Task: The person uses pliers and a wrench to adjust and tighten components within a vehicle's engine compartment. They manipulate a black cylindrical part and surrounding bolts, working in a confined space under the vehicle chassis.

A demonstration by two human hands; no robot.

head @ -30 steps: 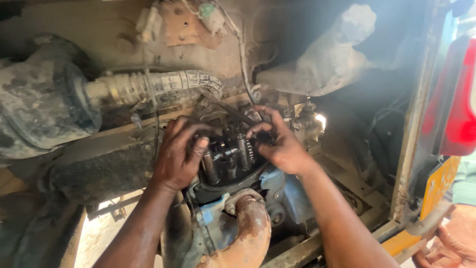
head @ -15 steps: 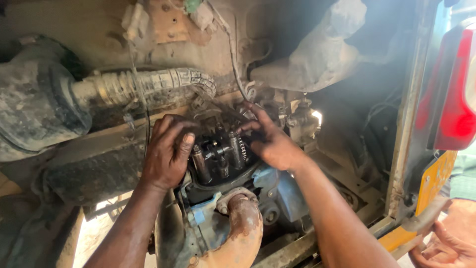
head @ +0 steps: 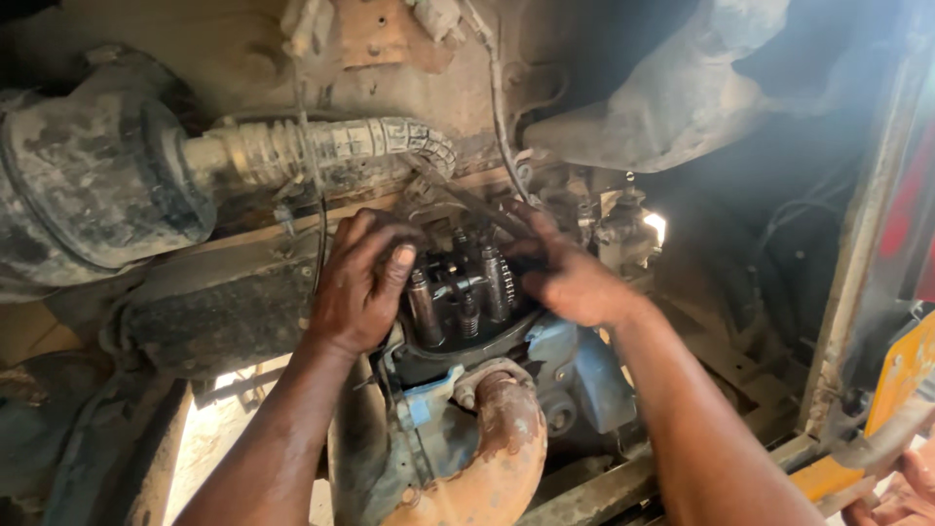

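The exposed, oil-blackened valve assembly with coiled metal springs (head: 466,292) sits atop the blue-painted engine block (head: 575,365), above the rusty orange curved exhaust pipe (head: 497,458). The left hand (head: 360,287) rests on its left edge, fingers loosely curled, gripping nothing. The right hand (head: 570,278) presses its right side, fingers spread, holding nothing. A ribbed grey hose (head: 331,146) runs above.

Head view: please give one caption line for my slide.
Both hands, left hand and right hand, rest on an engine's exposed valve springs above a rusty exhaust pipe.
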